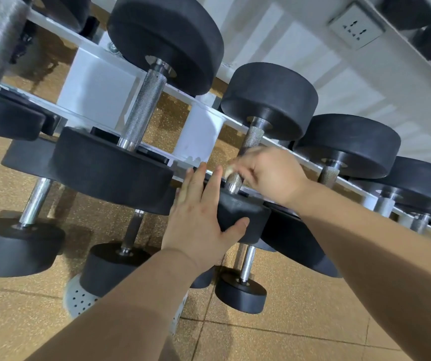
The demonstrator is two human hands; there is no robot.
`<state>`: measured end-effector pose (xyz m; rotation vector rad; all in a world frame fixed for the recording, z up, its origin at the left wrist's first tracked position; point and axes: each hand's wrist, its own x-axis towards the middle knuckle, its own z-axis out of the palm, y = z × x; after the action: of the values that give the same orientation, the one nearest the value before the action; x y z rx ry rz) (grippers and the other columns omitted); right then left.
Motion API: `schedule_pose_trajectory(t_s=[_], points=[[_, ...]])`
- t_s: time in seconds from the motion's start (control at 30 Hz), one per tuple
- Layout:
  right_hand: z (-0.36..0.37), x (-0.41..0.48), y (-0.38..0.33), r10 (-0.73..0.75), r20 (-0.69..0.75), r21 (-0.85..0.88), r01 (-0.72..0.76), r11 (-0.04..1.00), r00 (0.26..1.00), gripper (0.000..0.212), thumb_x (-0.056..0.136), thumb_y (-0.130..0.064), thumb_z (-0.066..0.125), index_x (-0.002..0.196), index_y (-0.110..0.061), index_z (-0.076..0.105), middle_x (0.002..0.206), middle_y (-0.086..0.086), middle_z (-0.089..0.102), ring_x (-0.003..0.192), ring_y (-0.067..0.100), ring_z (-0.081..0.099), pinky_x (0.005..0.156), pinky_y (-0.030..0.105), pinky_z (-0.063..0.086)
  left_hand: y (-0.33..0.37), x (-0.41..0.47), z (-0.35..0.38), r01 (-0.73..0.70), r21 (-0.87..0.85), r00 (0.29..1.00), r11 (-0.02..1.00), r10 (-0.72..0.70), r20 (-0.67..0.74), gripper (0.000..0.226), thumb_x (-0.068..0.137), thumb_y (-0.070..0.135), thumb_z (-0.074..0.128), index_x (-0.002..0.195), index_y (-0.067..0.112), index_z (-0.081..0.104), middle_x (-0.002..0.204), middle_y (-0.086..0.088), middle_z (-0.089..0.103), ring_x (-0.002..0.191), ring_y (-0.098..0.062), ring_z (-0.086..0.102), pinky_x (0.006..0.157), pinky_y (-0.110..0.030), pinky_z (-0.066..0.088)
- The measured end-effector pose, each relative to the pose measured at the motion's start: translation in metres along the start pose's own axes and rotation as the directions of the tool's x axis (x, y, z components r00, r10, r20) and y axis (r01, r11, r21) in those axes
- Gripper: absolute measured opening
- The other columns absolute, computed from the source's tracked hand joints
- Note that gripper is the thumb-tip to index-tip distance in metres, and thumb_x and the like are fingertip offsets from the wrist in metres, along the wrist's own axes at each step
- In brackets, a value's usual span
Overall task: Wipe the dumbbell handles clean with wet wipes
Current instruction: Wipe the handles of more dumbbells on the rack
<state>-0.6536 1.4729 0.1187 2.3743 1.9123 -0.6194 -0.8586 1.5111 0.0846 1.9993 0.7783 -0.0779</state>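
While your right hand (271, 175) is curled round the knurled steel handle (254, 135), run the strokes along the bar and twist as you go, because the cross-cut grip will probably trap grime in its grooves. A pale scrap (228, 170) shows at your fingertips. I take it to be the wet wipe, though most of it is hidden inside your grip. Work right up to the smooth collars at each end, and turn to a fresh face of the cloth once it greys.

That handle belongs to the black round-headed dumbbell (269, 100) lying on the middle tier of the white metal rack (201, 131). Its long axis runs from the near rubber head (243, 217), low and towards you, up and away to the far rubber head (287, 82), leaning right in the view.

Your left hand (196, 217) lies flat on the near head, fingers straight over its top face and thumb pressed against the rim, holding nothing. Brace firmly there so the weight cannot roll under the rubbing.

Just to the left sits a larger black dumbbell (144, 105) on the same rails, with smaller ones to the right and more on the tier below. Beneath it all is the tan speckled floor (287, 321).
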Motion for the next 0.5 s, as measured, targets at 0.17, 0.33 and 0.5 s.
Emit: schedule_pose_trajectory(t_s=[0.17, 0.33, 0.5], points=[[-0.001, 0.022, 0.004, 0.271, -0.322, -0.023, -0.294, 0.956, 0.907, 0.019, 0.097, -0.031, 0.057, 0.103, -0.030, 0.076, 0.095, 0.003, 0.073, 0.083, 0.029, 0.068, 0.071, 0.040, 0.057, 0.000, 0.000, -0.001, 0.005, 0.010, 1.000, 1.000, -0.005, 0.015, 0.097, 0.079, 0.078, 0.038, 0.154, 0.042, -0.013, 0.165, 0.016, -0.013, 0.155, -0.014, -0.014, 0.126, -0.050, 0.016], [0.011, -0.006, -0.002, 0.030, 0.106, 0.147, -0.045, 0.988, 0.994, 0.021, 0.098, -0.035, 0.058, 0.111, -0.038, 0.074, 0.100, -0.015, 0.076, 0.088, 0.011, 0.071, 0.074, 0.033, 0.057, 0.002, 0.000, -0.003, 0.008, 0.013, 1.000, 1.000, -0.009, 0.029, 0.099, 0.080, 0.077, 0.040, 0.154, 0.041, -0.014, 0.166, 0.014, -0.012, 0.155, -0.015, -0.014, 0.125, -0.053, 0.019], [0.006, 0.017, 0.011, 0.290, -0.220, 0.132, -0.266, 0.955, 0.932, 0.019, 0.097, -0.036, 0.061, 0.108, -0.035, 0.076, 0.107, -0.011, 0.075, 0.095, 0.016, 0.072, 0.083, 0.036, 0.058, 0.001, 0.000, -0.003, 0.006, 0.027, 1.000, 1.000, -0.007, 0.021, 0.101, 0.080, 0.077, 0.040, 0.157, 0.037, -0.012, 0.166, 0.013, -0.012, 0.155, -0.015, -0.014, 0.127, -0.048, 0.014]])
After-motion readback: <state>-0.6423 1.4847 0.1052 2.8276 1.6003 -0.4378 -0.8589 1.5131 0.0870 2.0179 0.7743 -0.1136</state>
